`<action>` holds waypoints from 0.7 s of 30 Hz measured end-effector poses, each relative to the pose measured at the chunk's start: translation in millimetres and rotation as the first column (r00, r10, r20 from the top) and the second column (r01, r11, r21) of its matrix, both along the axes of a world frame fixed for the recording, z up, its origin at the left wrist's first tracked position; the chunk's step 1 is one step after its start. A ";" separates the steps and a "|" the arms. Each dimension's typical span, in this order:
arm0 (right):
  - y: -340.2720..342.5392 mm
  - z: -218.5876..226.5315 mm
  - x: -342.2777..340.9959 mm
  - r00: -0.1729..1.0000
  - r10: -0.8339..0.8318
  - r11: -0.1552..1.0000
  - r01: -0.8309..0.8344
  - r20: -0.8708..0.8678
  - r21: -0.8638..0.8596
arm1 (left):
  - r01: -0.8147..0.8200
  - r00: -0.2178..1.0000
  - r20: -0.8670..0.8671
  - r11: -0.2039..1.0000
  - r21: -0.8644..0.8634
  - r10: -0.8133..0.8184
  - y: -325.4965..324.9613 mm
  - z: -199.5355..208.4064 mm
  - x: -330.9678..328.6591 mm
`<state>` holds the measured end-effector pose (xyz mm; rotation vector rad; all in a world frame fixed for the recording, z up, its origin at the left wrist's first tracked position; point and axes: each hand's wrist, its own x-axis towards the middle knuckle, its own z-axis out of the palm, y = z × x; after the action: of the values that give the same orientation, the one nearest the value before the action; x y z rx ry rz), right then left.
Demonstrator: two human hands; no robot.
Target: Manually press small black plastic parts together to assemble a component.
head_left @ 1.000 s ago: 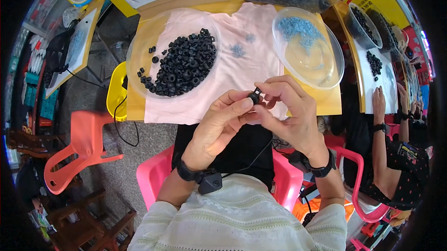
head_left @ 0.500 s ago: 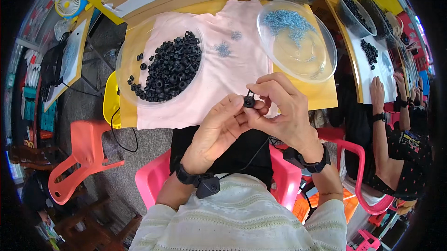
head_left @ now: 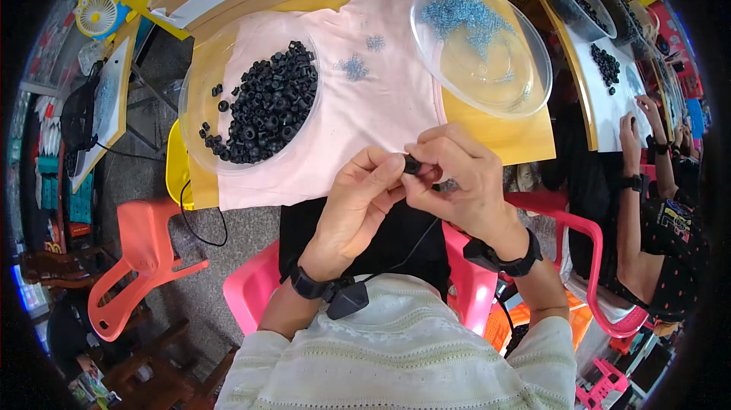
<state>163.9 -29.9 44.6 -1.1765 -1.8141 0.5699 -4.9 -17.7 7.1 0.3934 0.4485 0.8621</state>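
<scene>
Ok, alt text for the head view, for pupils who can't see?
A left hand and a right hand hold a small black part. Beyond lie a pink cloth, a left tray of black parts and a right tray of blue pieces.

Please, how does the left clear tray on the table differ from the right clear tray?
The left tray holds small black parts; the right tray holds tinier blue pieces. The left tray rests mostly on the pink cloth, the right tray mostly on the yellow tabletop. Both are clear, with rounded rims.
</scene>
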 end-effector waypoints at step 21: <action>310.2 69.5 118.6 0.667 -0.483 0.850 0.202 0.567 0.487 | 0.116 -0.100 -0.613 0.621 0.775 0.784 86.8 34.3 -174.3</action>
<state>282.5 280.3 114.1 -1.5116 -2.0592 -0.5200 -179.2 69.1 41.4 1.7373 1.7977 1.2137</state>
